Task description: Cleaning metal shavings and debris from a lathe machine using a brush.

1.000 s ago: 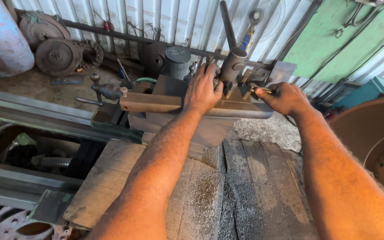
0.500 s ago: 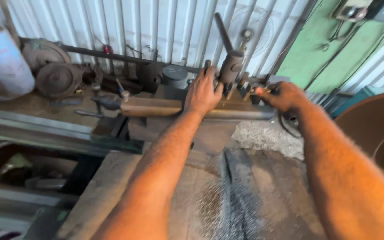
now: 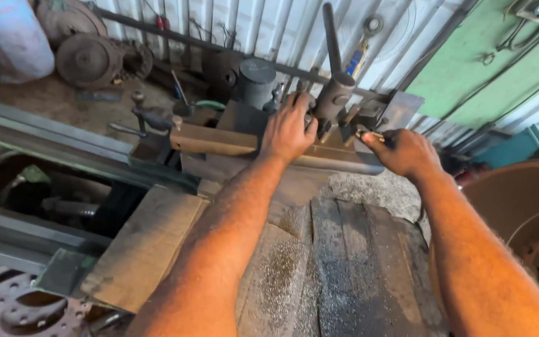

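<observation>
While my left hand presses flat on the dark steel lathe tool post block, my right hand pinches a small metal cutting bit just beside it. Seating looks unfinished; the upright black locking lever stands untouched.

Blue drum top left, rusty pulley wheels, corrugated metal wall, green panel, wooden planks

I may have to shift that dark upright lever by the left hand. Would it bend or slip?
The lever looks like solid metal bar, so probably stiff. It stands in a thick hub, so likely swings rather than lifts free. Its surface looks dull and grimy beside the left hand, perhaps slightly greasy.
</observation>
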